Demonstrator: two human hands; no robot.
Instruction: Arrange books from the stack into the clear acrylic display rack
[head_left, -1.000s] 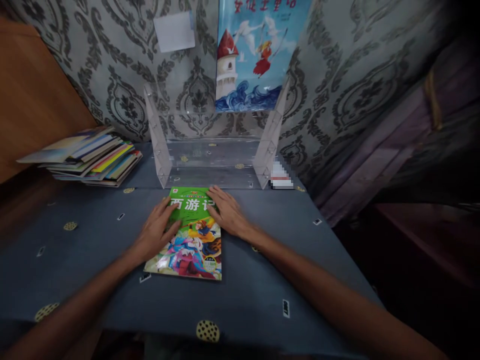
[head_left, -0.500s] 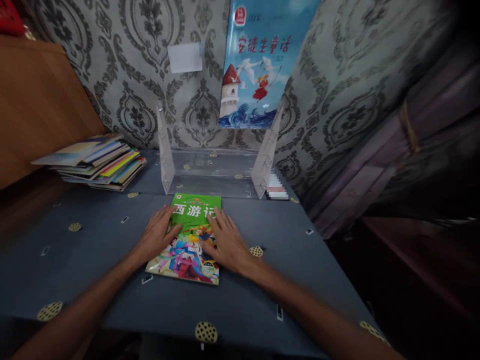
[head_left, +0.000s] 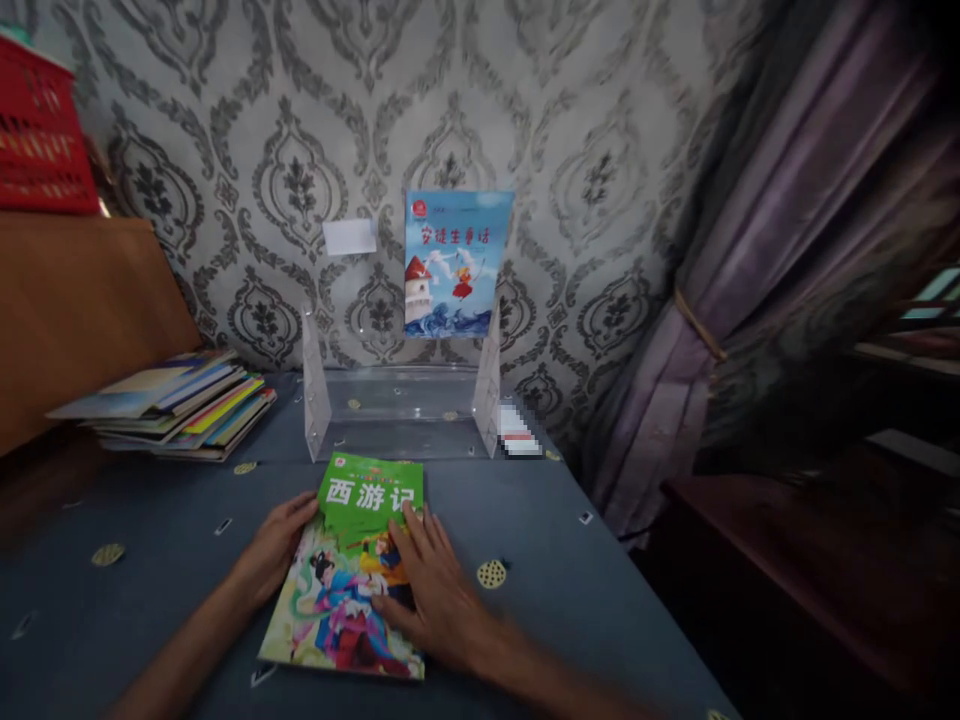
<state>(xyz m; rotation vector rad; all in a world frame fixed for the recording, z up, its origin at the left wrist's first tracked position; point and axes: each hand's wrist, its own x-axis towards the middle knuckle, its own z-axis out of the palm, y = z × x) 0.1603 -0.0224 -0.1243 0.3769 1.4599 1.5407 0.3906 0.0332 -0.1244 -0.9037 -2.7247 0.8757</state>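
My left forearm (head_left: 184,650) comes up from 7 o'clock, and my left hand (head_left: 274,550) reaches towards 1 o'clock, fingers close together and gently bent. My right forearm (head_left: 547,685) slants in from about 4 o'clock. My right hand (head_left: 442,595) lies palm down, its fingers long and slightly spread towards 11 o'clock, with the right thumb (head_left: 396,614) held away, aimed at 10. My hands are apart.

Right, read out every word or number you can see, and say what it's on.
"西游记": green-topped illustrated paperback.
"安徒生童话": upright blue illustrated book.
Too small or blurred: both covers' fine print, small printed tags on the blue-grey tablecloth, the pixelated white item.
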